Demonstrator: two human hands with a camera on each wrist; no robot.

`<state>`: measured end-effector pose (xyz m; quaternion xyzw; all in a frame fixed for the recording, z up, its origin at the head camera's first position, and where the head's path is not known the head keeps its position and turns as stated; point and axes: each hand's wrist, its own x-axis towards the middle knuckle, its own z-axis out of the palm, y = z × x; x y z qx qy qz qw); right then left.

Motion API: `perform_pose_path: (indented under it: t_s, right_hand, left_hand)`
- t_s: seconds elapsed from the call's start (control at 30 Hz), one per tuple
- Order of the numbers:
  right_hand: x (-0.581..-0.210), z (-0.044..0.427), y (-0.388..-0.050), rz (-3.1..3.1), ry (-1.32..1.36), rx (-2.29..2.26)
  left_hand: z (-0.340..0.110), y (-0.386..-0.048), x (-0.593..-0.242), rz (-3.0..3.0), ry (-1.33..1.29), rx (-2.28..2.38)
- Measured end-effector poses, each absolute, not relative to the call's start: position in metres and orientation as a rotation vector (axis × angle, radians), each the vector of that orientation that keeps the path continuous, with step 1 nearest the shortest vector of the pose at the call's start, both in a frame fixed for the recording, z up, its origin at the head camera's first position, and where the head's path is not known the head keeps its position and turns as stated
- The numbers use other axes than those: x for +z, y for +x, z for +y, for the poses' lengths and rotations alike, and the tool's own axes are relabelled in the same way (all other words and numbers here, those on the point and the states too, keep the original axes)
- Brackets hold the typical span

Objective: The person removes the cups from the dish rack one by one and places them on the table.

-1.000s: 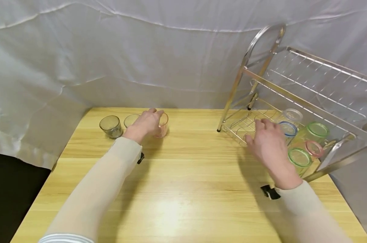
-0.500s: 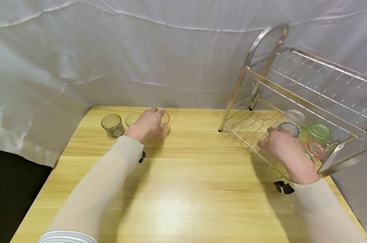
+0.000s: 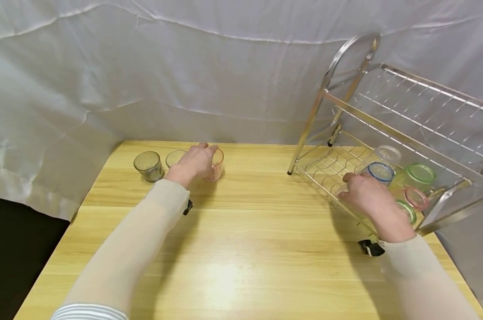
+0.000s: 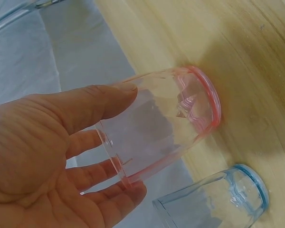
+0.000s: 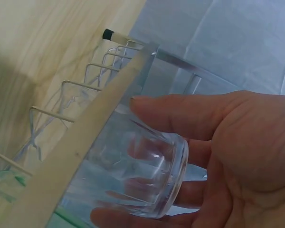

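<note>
Gripping a clear glass tumbler [image 5: 118, 166] bottom-up in the metal rack's [image 3: 308, 131] lower tier with the right hand [image 3: 371, 195], beside a blue-tinted tumbler [image 3: 381, 172]; farther back, with the left hand [image 3: 192, 163], gripping a pink glass tumbler [image 4: 161, 118] upright on the wooden table [image 3: 257, 231].

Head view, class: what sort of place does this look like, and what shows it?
Perhaps a staged tabletop set-up, though that is a guess: pale cloth hangs behind a wooden table, where a metal rack holds several glasses.
</note>
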<state>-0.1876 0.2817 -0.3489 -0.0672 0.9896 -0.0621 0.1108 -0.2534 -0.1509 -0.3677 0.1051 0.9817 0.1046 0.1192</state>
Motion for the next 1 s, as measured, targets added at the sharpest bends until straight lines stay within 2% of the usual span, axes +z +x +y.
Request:
perform_pose_path:
  t_s: [0.5,1.0]
  right_hand:
    - [-0.347,0.262,-0.179,3.389,-0.293,-0.427]
    - [-0.357,0.234,-0.178,3.454,-0.32,-0.707]
  left_hand:
    - [-0.152,-0.253,-0.368,2.856,0.281,0.309]
    - [-0.15,-0.249,-0.36,2.917,0.297,0.482]
